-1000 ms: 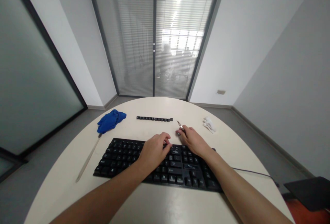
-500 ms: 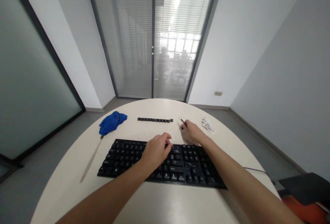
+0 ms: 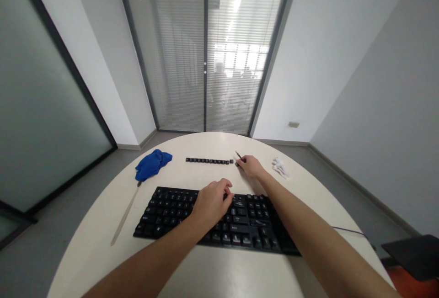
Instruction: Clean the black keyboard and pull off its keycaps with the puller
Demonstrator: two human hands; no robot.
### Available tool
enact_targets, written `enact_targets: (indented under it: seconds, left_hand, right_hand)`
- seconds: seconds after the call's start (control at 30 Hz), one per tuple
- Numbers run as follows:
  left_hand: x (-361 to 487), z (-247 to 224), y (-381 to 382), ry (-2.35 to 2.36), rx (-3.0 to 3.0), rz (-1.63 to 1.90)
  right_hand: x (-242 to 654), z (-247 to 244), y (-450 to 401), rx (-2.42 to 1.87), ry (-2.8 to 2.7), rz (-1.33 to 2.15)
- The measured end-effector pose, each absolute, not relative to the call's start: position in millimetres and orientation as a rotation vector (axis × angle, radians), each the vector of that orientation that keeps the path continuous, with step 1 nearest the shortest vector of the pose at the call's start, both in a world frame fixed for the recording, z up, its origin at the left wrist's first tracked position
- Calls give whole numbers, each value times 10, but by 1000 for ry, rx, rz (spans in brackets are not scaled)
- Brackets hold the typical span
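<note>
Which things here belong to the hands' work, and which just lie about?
Seemingly in use:
black plastic keyboard, left hand over it
slim dark-and-silver tool, in right hand
row of small black square keycaps

Seemingly lying about:
crumpled blue cloth
long, thin beige stick
crumpled white item

A: where's the cam at?
B: single head cam, up over the near side of the desk [image 3: 219, 273], facing forward and tilted down.
A: close?
B: kinda, but wide: the far edge fits, and so does the glass partition [image 3: 233, 115] beyond it.
</note>
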State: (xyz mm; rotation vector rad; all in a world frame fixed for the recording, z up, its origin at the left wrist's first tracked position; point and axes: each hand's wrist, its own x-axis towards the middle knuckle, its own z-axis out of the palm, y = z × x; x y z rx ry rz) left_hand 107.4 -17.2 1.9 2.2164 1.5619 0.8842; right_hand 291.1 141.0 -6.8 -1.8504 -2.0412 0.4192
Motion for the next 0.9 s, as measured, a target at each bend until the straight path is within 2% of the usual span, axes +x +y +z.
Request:
enact_targets:
  seconds: [0.43,0.9]
  left_hand:
    - [1077,3,-163,1561,2196,880]
    - [1075,19,-163,1566,2212,868]
  right_hand:
    - [2861,24,1526,-1711,-2074,382]
    - [2983,-59,1452,-1767,-2081,407]
